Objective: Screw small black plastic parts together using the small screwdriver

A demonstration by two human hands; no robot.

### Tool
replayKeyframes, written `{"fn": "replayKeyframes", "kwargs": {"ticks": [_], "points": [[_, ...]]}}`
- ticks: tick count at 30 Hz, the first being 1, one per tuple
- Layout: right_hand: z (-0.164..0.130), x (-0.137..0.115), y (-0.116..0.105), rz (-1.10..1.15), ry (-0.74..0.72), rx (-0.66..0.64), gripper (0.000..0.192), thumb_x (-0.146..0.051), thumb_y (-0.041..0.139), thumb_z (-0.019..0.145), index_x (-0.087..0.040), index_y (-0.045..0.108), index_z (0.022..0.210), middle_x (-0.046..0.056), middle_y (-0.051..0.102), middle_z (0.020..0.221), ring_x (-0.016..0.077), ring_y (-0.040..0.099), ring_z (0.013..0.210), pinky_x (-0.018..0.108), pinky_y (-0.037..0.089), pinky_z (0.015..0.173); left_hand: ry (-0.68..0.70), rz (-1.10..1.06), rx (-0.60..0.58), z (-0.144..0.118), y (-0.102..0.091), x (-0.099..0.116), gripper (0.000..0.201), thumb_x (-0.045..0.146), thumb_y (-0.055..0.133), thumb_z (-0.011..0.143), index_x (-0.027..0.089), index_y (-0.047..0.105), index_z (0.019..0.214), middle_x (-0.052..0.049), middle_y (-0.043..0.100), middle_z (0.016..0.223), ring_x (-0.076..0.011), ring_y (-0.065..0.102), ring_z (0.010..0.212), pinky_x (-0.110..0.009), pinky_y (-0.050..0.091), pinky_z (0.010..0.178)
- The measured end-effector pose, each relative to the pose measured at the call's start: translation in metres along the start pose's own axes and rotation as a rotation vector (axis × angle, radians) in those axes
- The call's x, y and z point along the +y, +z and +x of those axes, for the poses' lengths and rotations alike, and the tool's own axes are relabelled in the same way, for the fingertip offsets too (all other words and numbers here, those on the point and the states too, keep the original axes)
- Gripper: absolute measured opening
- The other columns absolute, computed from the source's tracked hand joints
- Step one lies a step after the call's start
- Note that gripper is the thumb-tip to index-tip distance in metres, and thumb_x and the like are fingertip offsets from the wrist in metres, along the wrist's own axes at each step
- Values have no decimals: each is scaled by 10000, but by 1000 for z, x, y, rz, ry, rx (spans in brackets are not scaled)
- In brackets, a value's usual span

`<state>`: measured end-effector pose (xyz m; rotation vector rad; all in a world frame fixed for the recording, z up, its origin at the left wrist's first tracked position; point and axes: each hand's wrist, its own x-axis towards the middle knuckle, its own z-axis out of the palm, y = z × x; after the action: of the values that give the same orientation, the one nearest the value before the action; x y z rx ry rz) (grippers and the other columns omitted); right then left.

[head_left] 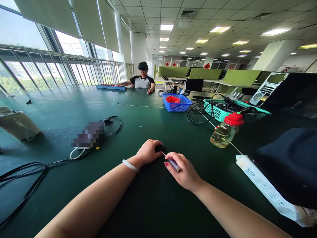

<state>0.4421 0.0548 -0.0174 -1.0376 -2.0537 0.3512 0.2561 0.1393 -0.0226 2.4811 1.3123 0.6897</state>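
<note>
My left hand [148, 152] rests on the green table [153, 122] and is closed over a small black object [159, 148], most of which is hidden under the fingers. My right hand [184, 172] is just to its right and grips a thin purple screwdriver [172, 162]. The screwdriver's metal tip points at the black object and touches it. A white band sits on my left wrist.
A clear bottle with a red cap [226, 129] lies to the right, beside a white packet [269, 191] and a dark bag [292, 165]. Farther back stand a blue basket [176, 103], a teal basket with cables [223, 110]; a seated person [142, 79] works there.
</note>
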Motion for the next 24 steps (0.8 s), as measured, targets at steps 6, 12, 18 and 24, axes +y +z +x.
{"fn": "replayKeyframes", "kwargs": {"ticks": [6,12,18,24], "points": [[4,17,3,287,271,131,226,-415,481,951,-220,571,1021,-19,574,696,120,526,538,248,425,530,-1,-17,-3,1,0,0,311,377,684,789,217,672,1055,-34,734,991,-233,641,950,-365,498,879],[8,26,5,463,398,218,301,-495,522,911,-206,598,943,-28,550,657,108,512,473,247,430,489,-11,-15,-18,1,-1,1,305,324,691,769,215,671,1053,-32,733,977,-229,641,933,-365,499,883],[5,17,1,250,227,159,168,-351,535,925,-218,631,889,0,609,710,137,589,588,255,477,574,28,-7,-8,2,2,-2,332,294,654,777,206,658,1097,-40,735,1013,-221,649,940,-373,487,926],[2,5,-1,86,-29,16,92,-213,582,891,-237,653,944,38,652,894,162,629,769,281,512,717,-17,-18,-8,3,4,-3,336,281,662,762,218,670,1093,-33,740,989,-225,642,957,-361,503,896]]}}
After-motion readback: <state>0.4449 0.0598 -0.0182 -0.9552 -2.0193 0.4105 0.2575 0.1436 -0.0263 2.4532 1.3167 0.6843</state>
